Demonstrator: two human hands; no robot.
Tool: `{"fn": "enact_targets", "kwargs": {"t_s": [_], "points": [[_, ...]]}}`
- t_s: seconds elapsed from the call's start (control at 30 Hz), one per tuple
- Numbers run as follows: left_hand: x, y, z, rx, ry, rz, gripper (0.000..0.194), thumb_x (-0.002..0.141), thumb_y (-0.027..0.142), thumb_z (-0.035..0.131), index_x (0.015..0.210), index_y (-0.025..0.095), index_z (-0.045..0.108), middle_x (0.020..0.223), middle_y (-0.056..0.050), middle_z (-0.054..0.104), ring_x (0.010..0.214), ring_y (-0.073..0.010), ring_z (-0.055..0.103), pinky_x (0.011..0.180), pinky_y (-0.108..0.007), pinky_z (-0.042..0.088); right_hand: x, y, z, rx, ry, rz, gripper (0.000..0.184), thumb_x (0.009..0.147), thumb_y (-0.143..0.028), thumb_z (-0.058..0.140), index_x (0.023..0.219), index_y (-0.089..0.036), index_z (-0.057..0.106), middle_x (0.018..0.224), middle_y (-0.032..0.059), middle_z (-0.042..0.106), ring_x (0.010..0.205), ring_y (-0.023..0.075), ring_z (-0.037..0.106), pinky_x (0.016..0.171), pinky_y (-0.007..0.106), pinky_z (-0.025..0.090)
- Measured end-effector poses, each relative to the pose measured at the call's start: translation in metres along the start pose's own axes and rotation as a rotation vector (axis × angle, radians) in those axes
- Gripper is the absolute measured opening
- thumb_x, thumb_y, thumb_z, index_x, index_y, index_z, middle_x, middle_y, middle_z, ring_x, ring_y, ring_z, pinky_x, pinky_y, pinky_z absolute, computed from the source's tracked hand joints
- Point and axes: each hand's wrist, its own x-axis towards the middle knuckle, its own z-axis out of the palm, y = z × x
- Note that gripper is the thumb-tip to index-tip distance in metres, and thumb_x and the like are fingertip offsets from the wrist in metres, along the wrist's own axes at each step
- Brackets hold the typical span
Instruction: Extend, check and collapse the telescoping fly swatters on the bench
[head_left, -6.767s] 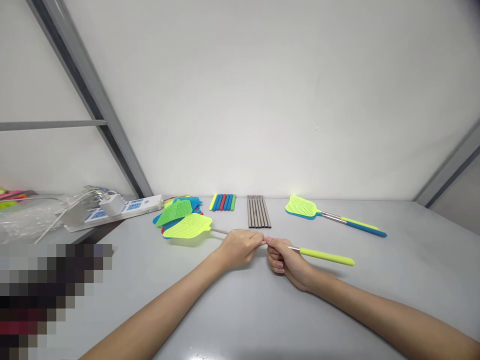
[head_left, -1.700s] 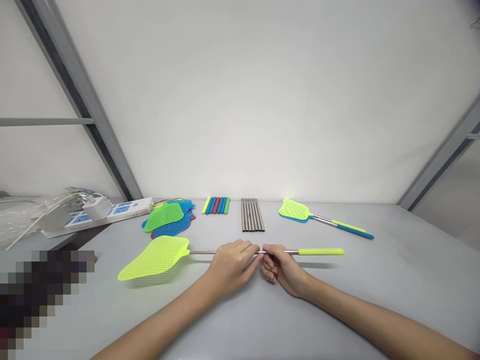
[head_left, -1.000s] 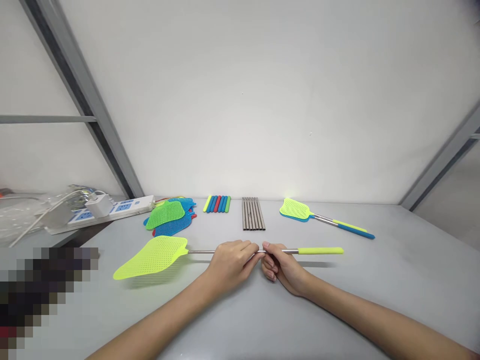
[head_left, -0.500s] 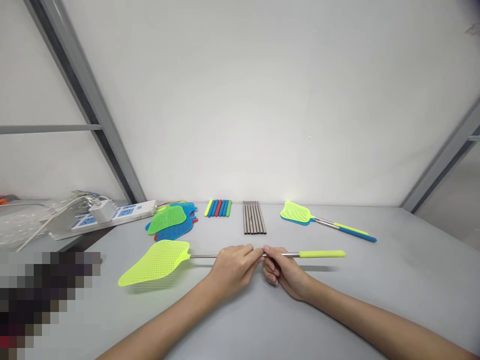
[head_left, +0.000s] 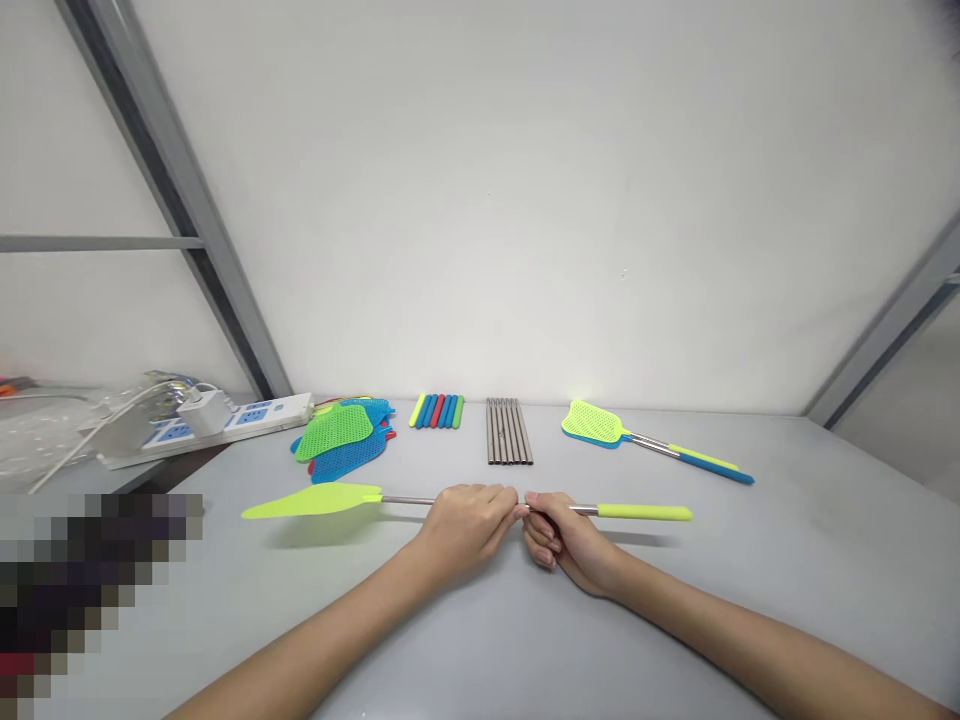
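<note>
A yellow-green fly swatter [head_left: 319, 499] is held level a little above the table by both hands. Its mesh head points left and is seen almost edge-on, while the yellow grip sticks out to the right. My left hand [head_left: 472, 525] is closed around the metal rod, its fingers wrapped over the top. Close beside it, my right hand [head_left: 566, 540] pinches the rod between thumb and curled fingers, just left of the grip. The two hands nearly touch at the middle of the rod.
Behind stand several coloured handle grips [head_left: 436, 411] in a row and several metal rods [head_left: 510, 432]. Two swatters [head_left: 660, 447] lie stacked at right. Loose swatter heads [head_left: 341, 437] are piled at left, near a white power strip [head_left: 247, 424] on the grey table [head_left: 750, 560].
The swatter's head has turned about the rod, from showing its mesh face to nearly edge-on. My left hand has rolled slightly with it; my right hand has hardly moved.
</note>
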Motion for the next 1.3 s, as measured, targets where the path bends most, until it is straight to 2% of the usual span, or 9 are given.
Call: {"fn": "enact_targets", "kwargs": {"t_s": [0.23,0.5,0.87,1.1,1.3], "points": [[0.006,-0.014,0.003,0.02,0.021,0.074,0.03,0.089,0.03,0.028,0.066,0.018,0.045,0.056,0.002,0.053,0.049,-0.0113,0.049,0.046,-0.024,0.026,0.002,0.0,0.0,0.018,0.021,0.011,0.04,0.077,-0.038,0.045,0.045,-0.018,0.031,0.037,-0.0075,0.025,0.035,0.0074,0.032,0.039,0.022,0.021],[0.009,-0.033,0.016,0.045,0.039,0.183,0.031,0.089,0.028,0.024,0.07,0.018,0.046,0.059,0.001,0.055,0.052,-0.0117,0.05,0.048,-0.024,0.027,0.006,-0.001,0.003,0.008,0.074,0.001,0.038,0.078,-0.036,0.046,0.048,-0.019,0.03,0.04,-0.008,0.025,0.036,0.0069,0.029,0.038,0.021,0.019],[0.013,-0.046,0.017,0.073,0.099,0.273,0.036,0.09,0.032,0.024,0.065,0.017,0.046,0.055,0.001,0.054,0.05,-0.011,0.049,0.049,-0.024,0.029,0.004,0.001,0.006,-0.04,0.168,-0.041,0.039,0.077,-0.036,0.048,0.05,-0.02,0.025,0.041,-0.0091,0.02,0.035,0.0051,0.024,0.036,0.021,0.013],[0.012,-0.053,0.02,0.089,0.15,0.277,0.044,0.09,0.037,0.021,0.059,0.017,0.044,0.05,0.001,0.052,0.044,-0.0108,0.047,0.045,-0.024,0.026,0.003,0.0,0.007,-0.055,0.202,-0.041,0.039,0.076,-0.036,0.048,0.05,-0.02,0.024,0.042,-0.0095,0.019,0.034,0.0047,0.022,0.035,0.02,0.012],[0.012,-0.057,0.019,0.1,0.146,0.278,0.043,0.09,0.038,0.022,0.06,0.017,0.044,0.051,0.001,0.054,0.045,-0.0105,0.047,0.046,-0.024,0.027,0.004,-0.001,0.007,-0.038,0.216,-0.042,0.039,0.076,-0.035,0.048,0.05,-0.02,0.024,0.041,-0.0096,0.019,0.034,0.0047,0.021,0.035,0.02,0.012]]}}
